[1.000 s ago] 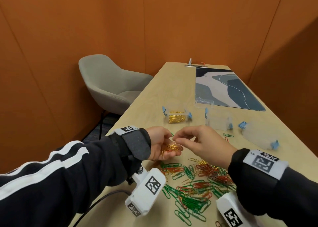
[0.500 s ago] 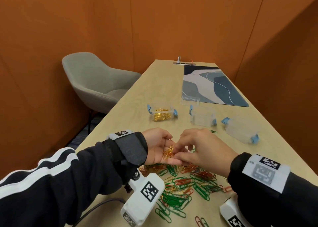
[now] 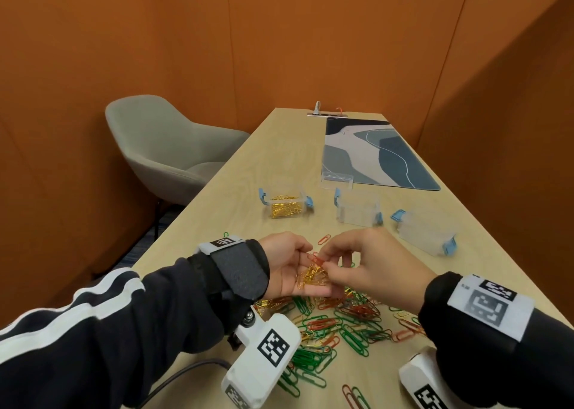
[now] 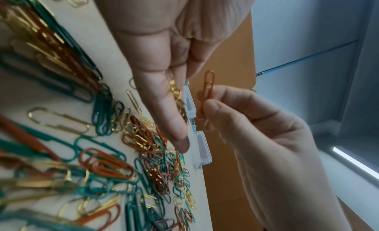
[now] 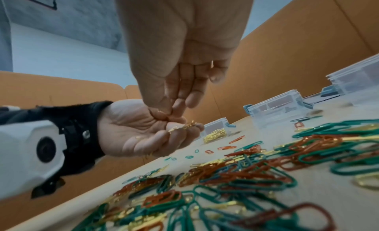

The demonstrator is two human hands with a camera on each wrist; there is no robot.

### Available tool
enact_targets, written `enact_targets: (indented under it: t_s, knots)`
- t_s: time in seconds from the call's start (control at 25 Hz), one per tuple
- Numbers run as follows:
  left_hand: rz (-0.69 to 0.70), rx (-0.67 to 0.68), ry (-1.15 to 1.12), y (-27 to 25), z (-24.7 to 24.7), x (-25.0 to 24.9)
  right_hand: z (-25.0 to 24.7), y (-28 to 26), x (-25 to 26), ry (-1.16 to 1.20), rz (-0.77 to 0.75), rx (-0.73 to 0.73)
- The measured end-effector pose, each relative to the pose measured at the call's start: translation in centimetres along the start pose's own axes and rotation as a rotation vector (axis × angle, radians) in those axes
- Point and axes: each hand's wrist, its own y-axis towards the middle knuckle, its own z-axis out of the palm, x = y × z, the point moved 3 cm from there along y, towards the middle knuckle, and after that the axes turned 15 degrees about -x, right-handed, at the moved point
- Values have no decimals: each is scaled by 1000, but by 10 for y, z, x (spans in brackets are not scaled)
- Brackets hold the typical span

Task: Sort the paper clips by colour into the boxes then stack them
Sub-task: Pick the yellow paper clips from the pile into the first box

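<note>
My left hand (image 3: 293, 269) is cupped palm up over the table, holding a small bunch of gold paper clips (image 3: 312, 277) in its curled fingers (image 5: 176, 134). My right hand (image 3: 348, 262) pinches one red paper clip (image 4: 208, 87) between thumb and forefinger, just above that bunch. Under both hands lies a mixed heap of green, red and gold clips (image 3: 338, 321). Three clear boxes with blue latches stand farther back: the left box (image 3: 285, 205) holds gold clips, while the middle box (image 3: 358, 210) and the right box (image 3: 425, 233) look empty.
A loose clear lid (image 3: 337, 180) lies behind the boxes, beside a blue patterned mat (image 3: 372, 154). A grey chair (image 3: 161, 148) stands left of the table. Stray clips (image 3: 324, 239) lie between the heap and the boxes. Orange walls close in on every side.
The right hand dipped to the heap beside the left palm and has risen again with a red clip pinched in its fingers. The left hand kept its gold clips.
</note>
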Motion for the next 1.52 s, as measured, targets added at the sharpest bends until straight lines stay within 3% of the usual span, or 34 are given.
enact_targets:
  t_s: [0.16, 0.36, 0.4, 0.56, 0.64, 0.84, 0.96, 1.04, 1.2, 1.28, 1.36, 1.44, 1.52]
  knots:
    - [-5, -93, 182, 7, -6, 0, -5, 1, -3, 85, 13, 51]
    - [-5, -196, 529, 9, -20, -28, -10, -16, -20, -142, 102, 572]
    - [59, -270, 613, 8, -20, -42, -11, -18, -24, -176, 95, 585]
    - [519, -705, 1070, 24, -12, -113, -17, -10, -35, -164, 106, 391]
    - [609, -818, 1244, 44, -9, -138, -18, -8, -40, -156, 117, 379]
    - [579, -760, 1382, 83, -7, -146, -22, -9, -53, -256, 107, 333]
    - [692, -732, 1199, 60, -16, -143, -20, -12, -57, -289, 111, 424]
    - [675, -661, 1147, 36, -32, -123, -15, -16, -51, -288, 72, 463]
    - [481, -461, 1490, 6, -60, -53, -10, -15, -36, -342, -30, 369]
    - [510, -412, 1524, -3, -63, -33, -4, -13, -24, -310, -63, 342]
    - [599, -452, 1480, -10, -64, -24, 7, -11, -13, -269, -107, 331]
    - [670, -626, 1414, -17, -74, -23, 18, -8, -7, -286, -129, 318]
    - [651, -754, 1401, -22, -85, -19, 26, -3, -13, -365, -106, 298]
